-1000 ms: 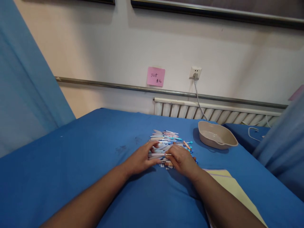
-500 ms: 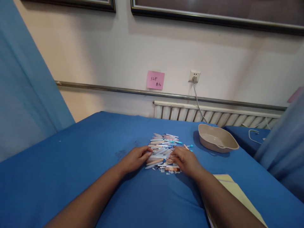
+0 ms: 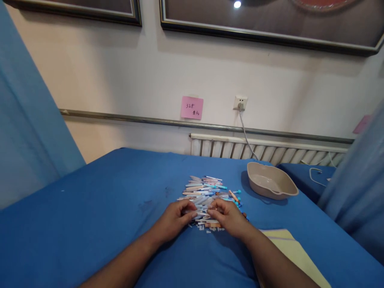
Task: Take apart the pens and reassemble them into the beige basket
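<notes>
A heap of small capped tubes (image 3: pixel 207 190), white, orange and light blue, lies on a blue cloth (image 3: pixel 99 216). My left hand (image 3: pixel 174 219) rests at the heap's near left edge with its fingers curled onto the pieces. At the near right edge sits my right hand (image 3: pixel 229 218), fingertips pinched on pieces at the front of the heap. What each hand grips is too small to name.
A beige kidney-shaped basin (image 3: pixel 271 185) stands right of the heap. A yellow sheet (image 3: pixel 292 252) lies under my right forearm. Behind are a wall rail, a radiator (image 3: pixel 264 149), a socket with a cable and a pink note (image 3: pixel 192 108). Blue curtains hang left and right.
The camera has tilted up, so the scene sits lower in view. Both hands have drawn closer together at the heap's near edge, fingers curling in.
</notes>
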`<state>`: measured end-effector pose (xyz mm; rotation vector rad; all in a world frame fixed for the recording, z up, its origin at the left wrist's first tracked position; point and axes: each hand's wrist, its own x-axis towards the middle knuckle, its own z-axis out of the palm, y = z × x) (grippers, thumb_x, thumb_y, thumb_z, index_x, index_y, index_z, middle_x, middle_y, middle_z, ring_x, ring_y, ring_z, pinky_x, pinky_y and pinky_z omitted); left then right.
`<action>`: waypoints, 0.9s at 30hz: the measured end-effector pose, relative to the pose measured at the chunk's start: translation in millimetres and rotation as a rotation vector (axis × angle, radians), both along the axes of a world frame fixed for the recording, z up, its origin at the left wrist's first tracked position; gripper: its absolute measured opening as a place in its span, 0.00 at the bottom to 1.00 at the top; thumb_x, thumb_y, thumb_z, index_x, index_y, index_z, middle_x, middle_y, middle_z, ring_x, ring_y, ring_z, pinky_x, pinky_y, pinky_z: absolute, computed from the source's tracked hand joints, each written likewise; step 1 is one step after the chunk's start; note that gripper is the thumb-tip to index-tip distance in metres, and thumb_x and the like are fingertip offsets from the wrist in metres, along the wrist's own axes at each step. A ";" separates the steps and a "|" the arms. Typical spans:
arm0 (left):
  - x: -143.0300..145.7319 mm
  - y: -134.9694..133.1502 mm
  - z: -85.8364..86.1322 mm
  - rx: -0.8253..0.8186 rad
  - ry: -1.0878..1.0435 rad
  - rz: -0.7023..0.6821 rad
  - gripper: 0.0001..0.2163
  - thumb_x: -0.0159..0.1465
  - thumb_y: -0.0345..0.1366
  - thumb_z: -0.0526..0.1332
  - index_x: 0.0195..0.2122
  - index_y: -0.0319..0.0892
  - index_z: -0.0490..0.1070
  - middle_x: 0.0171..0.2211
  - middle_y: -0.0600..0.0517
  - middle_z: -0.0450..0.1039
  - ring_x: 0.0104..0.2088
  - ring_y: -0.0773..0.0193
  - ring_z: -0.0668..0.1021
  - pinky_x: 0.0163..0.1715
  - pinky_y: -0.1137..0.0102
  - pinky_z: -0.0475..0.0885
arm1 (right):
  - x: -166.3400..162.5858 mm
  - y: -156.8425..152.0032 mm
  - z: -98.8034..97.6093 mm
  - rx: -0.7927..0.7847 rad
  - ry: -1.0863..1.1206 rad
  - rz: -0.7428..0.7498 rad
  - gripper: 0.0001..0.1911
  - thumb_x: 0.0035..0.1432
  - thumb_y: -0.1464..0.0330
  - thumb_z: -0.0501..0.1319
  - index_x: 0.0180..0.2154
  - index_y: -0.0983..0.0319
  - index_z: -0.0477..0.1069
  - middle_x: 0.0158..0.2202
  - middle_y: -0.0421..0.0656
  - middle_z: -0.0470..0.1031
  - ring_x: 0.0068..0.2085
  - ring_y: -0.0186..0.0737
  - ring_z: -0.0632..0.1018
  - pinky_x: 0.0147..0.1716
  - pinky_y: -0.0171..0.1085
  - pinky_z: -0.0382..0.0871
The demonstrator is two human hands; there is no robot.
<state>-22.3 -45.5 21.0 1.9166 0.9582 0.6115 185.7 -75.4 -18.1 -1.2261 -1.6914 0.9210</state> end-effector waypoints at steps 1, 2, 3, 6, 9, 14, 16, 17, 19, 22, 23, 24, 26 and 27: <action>-0.9 1.8 -1.2 -0.018 -0.009 0.000 0.11 0.57 0.42 0.58 0.32 0.39 0.70 0.25 0.55 0.68 0.27 0.67 0.68 0.26 0.75 0.63 | 1.4 1.3 -1.7 -0.025 0.035 0.001 0.11 0.55 0.59 0.58 0.29 0.60 0.66 0.24 0.37 0.68 0.26 0.33 0.69 0.23 0.31 0.62; -3.0 4.7 -1.8 -0.033 -0.013 0.004 0.11 0.57 0.43 0.59 0.32 0.39 0.70 0.26 0.55 0.69 0.27 0.67 0.69 0.26 0.75 0.63 | 4.6 2.7 -2.7 -0.045 0.061 0.001 0.11 0.54 0.59 0.58 0.28 0.60 0.65 0.23 0.36 0.67 0.25 0.33 0.69 0.22 0.30 0.61; -6.0 8.4 -1.7 -0.041 -0.012 0.017 0.12 0.56 0.43 0.59 0.32 0.39 0.70 0.26 0.55 0.70 0.27 0.67 0.69 0.27 0.75 0.63 | 9.0 4.0 -3.0 -0.067 0.080 0.006 0.11 0.53 0.60 0.59 0.27 0.60 0.64 0.23 0.36 0.66 0.24 0.32 0.67 0.21 0.30 0.59; -16.4 21.3 0.5 -0.011 0.000 0.124 0.14 0.55 0.45 0.59 0.34 0.38 0.70 0.29 0.53 0.72 0.29 0.64 0.72 0.29 0.72 0.66 | 24.5 6.6 -1.5 -0.200 0.093 0.036 0.12 0.50 0.60 0.61 0.26 0.61 0.62 0.19 0.33 0.62 0.18 0.28 0.61 0.17 0.29 0.53; -20.8 28.1 1.2 0.066 0.014 0.233 0.15 0.55 0.46 0.59 0.34 0.39 0.70 0.30 0.52 0.73 0.31 0.62 0.73 0.31 0.71 0.67 | 32.7 7.1 -1.7 -0.269 0.043 0.064 0.12 0.50 0.62 0.61 0.26 0.61 0.61 0.17 0.31 0.57 0.16 0.27 0.57 0.16 0.28 0.49; -7.7 15.2 -5.8 0.232 0.069 0.173 0.10 0.59 0.42 0.57 0.35 0.41 0.70 0.33 0.52 0.73 0.33 0.62 0.73 0.34 0.71 0.66 | 27.2 5.6 -3.9 -0.087 -0.174 0.113 0.08 0.52 0.67 0.59 0.24 0.62 0.65 0.19 0.34 0.62 0.22 0.29 0.63 0.21 0.28 0.53; -0.8 8.4 -8.6 0.306 0.115 0.095 0.09 0.60 0.41 0.56 0.35 0.42 0.70 0.33 0.52 0.73 0.35 0.62 0.73 0.36 0.71 0.65 | 24.5 4.4 -1.1 0.023 -0.277 0.086 0.07 0.53 0.68 0.59 0.24 0.62 0.67 0.22 0.36 0.66 0.25 0.30 0.66 0.24 0.29 0.56; 1.9 6.1 -9.4 0.347 0.146 0.068 0.09 0.60 0.41 0.57 0.34 0.42 0.71 0.33 0.51 0.73 0.35 0.61 0.72 0.36 0.70 0.65 | 23.7 3.8 0.9 0.074 -0.321 0.065 0.06 0.53 0.68 0.59 0.25 0.62 0.68 0.24 0.37 0.68 0.26 0.31 0.67 0.25 0.29 0.57; 5.1 4.1 -10.1 0.429 0.199 0.023 0.09 0.60 0.41 0.57 0.33 0.42 0.71 0.32 0.51 0.72 0.36 0.60 0.71 0.37 0.70 0.64 | 23.2 2.7 4.8 0.143 -0.381 0.024 0.06 0.54 0.68 0.58 0.26 0.62 0.69 0.26 0.38 0.70 0.28 0.33 0.69 0.27 0.30 0.59; 4.8 4.5 -9.7 0.504 0.234 -0.041 0.07 0.62 0.39 0.56 0.34 0.43 0.70 0.33 0.51 0.72 0.37 0.60 0.70 0.39 0.69 0.63 | 23.1 1.5 7.4 0.150 -0.418 -0.003 0.07 0.55 0.65 0.58 0.29 0.62 0.69 0.28 0.39 0.71 0.30 0.34 0.70 0.29 0.31 0.61; 4.1 4.7 -9.6 0.519 0.236 -0.052 0.07 0.62 0.38 0.56 0.34 0.43 0.70 0.33 0.51 0.72 0.37 0.61 0.70 0.39 0.69 0.63 | 22.7 1.1 7.3 0.132 -0.416 0.000 0.07 0.55 0.64 0.59 0.30 0.62 0.69 0.28 0.39 0.71 0.30 0.34 0.70 0.29 0.31 0.61; 3.3 4.6 -9.7 0.533 0.235 -0.056 0.07 0.62 0.38 0.55 0.35 0.43 0.70 0.33 0.51 0.71 0.37 0.61 0.70 0.39 0.68 0.63 | 22.0 0.7 7.0 0.110 -0.410 0.007 0.07 0.55 0.64 0.59 0.31 0.62 0.69 0.28 0.39 0.71 0.30 0.33 0.70 0.29 0.30 0.61; 2.2 3.6 -10.4 0.557 0.225 -0.062 0.07 0.63 0.38 0.55 0.35 0.43 0.70 0.33 0.52 0.71 0.37 0.61 0.70 0.39 0.68 0.63 | 19.9 -0.4 6.4 0.082 -0.402 0.024 0.06 0.53 0.66 0.60 0.32 0.62 0.69 0.29 0.39 0.71 0.30 0.33 0.71 0.28 0.30 0.62; 2.0 2.9 -11.0 0.567 0.216 -0.074 0.07 0.63 0.38 0.55 0.35 0.43 0.70 0.33 0.51 0.71 0.37 0.61 0.70 0.40 0.68 0.63 | 18.6 -1.1 6.4 0.080 -0.406 0.032 0.05 0.52 0.67 0.60 0.32 0.62 0.69 0.30 0.39 0.71 0.30 0.33 0.71 0.29 0.30 0.62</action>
